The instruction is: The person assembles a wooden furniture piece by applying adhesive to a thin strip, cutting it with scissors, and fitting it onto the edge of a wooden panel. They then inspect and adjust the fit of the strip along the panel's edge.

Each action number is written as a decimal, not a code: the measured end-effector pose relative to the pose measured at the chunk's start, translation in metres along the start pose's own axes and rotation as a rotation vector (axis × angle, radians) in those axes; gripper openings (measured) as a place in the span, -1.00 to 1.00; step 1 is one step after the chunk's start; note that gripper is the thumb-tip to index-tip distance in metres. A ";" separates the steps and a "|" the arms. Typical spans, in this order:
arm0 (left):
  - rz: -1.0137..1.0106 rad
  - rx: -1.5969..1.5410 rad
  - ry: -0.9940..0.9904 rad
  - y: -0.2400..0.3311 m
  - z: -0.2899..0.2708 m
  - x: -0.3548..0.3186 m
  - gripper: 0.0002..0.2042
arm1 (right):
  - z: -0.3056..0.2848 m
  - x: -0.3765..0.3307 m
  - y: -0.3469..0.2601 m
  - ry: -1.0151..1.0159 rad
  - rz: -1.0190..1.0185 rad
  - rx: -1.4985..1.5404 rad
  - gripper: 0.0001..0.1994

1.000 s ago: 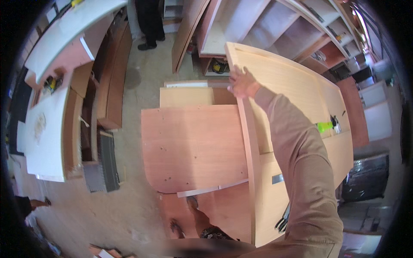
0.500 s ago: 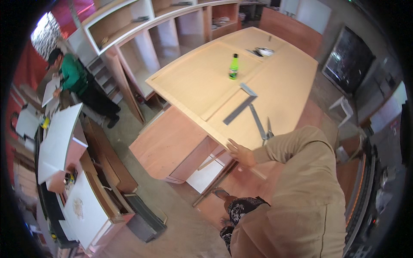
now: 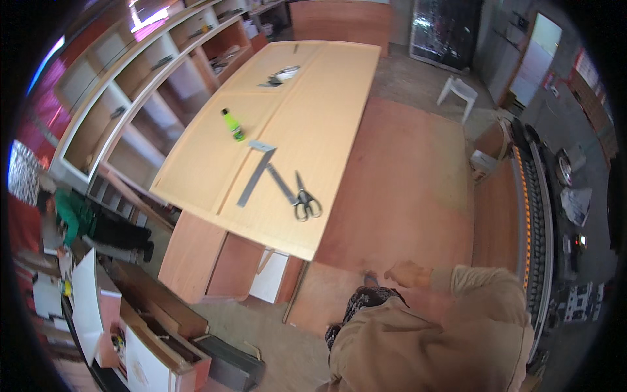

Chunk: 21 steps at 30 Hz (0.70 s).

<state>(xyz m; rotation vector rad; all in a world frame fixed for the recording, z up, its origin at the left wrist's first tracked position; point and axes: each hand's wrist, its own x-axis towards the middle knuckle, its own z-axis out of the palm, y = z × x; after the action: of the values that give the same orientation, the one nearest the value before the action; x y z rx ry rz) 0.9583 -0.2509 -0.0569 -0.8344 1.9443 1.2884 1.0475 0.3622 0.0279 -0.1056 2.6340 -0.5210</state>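
My right hand (image 3: 409, 275) hangs over the reddish plywood sheet (image 3: 405, 176) near the front corner of the large pale wooden panel (image 3: 313, 124), apart from both. Nothing shows in it; its slightly blurred fingers are loosely stretched. Out of my left hand nothing is in view. Lying on the panel are black-handled scissors (image 3: 307, 204), a thin metal ruler (image 3: 281, 183) reaching the scissors, and a try square (image 3: 257, 175) touching the ruler's far end. A bright green bottle (image 3: 232, 125) stands upright farther left.
Open cabinet frames (image 3: 147, 98) line the far left. Below the panel juts a reddish wooden cabinet (image 3: 196, 255). A white plastic stool (image 3: 458, 97) stands at the back right. A person in green (image 3: 78, 215) bends over work at the left.
My right hand has let go of the panel's front edge and moved off to the right of it. The view has turned rightward, bringing more of the plywood sheet into sight.
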 end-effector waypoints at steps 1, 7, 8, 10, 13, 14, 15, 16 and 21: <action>0.000 0.023 -0.019 0.008 0.017 0.000 -0.80 | 0.021 -0.014 0.019 0.204 0.005 0.055 -0.65; 0.021 0.196 -0.130 0.104 0.161 0.030 -0.81 | 0.139 -0.156 0.087 0.710 1.002 0.840 -0.72; 0.255 0.265 -0.347 0.131 0.200 0.038 -0.80 | 0.163 -0.186 0.087 0.755 1.175 0.961 -0.68; 0.594 0.773 -0.495 0.187 0.281 0.040 -0.66 | 0.213 -0.238 0.081 0.715 1.465 1.166 -0.58; 0.731 0.923 -0.720 0.266 0.433 0.008 -0.52 | 0.282 -0.288 0.084 0.465 1.600 1.227 -0.57; 0.720 1.018 -0.796 0.292 0.487 -0.010 -0.49 | 0.300 -0.303 0.083 0.412 1.629 1.179 -0.64; 0.734 1.023 -0.853 0.312 0.541 -0.032 -0.49 | 0.313 -0.302 0.089 0.351 1.638 0.859 -0.72; 0.722 1.086 -0.849 0.328 0.590 -0.055 -0.49 | 0.322 -0.309 0.098 0.450 1.712 1.301 -0.69; 1.302 1.113 -1.204 0.372 0.791 -0.148 -0.50 | 0.271 -0.257 0.208 0.630 1.341 0.951 -0.81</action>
<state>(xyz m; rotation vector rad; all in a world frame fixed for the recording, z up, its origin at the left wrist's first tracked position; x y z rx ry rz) 0.8845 0.6298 0.0152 1.5958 1.5239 0.5993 1.4008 0.5026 -0.1680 2.1346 1.9213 -1.2392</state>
